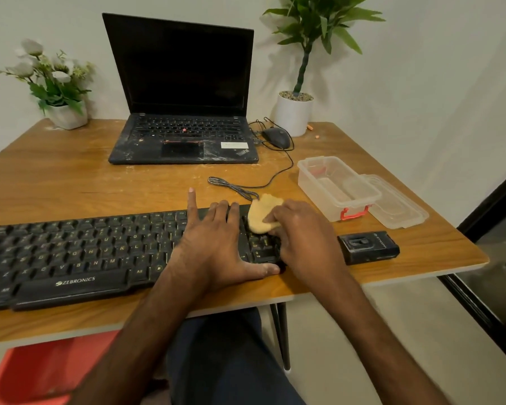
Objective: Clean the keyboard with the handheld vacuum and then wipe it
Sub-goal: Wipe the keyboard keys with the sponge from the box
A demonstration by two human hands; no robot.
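I read this as the wiping step. The keyboard point(70, 252) lies along the bench's point(70, 176) near edge, toward 8 o'clock. The left hand point(214, 247) presses flat on it, fingers spread. At its 2 o'clock corner the right hand point(301, 232) pinches the cloth point(260, 214) onto the keys. Next I'd sweep leftward, so the left hand must shift. Cable point(246, 188), tub point(333, 185) and black box point(368, 247) crowd 3 o'clock.
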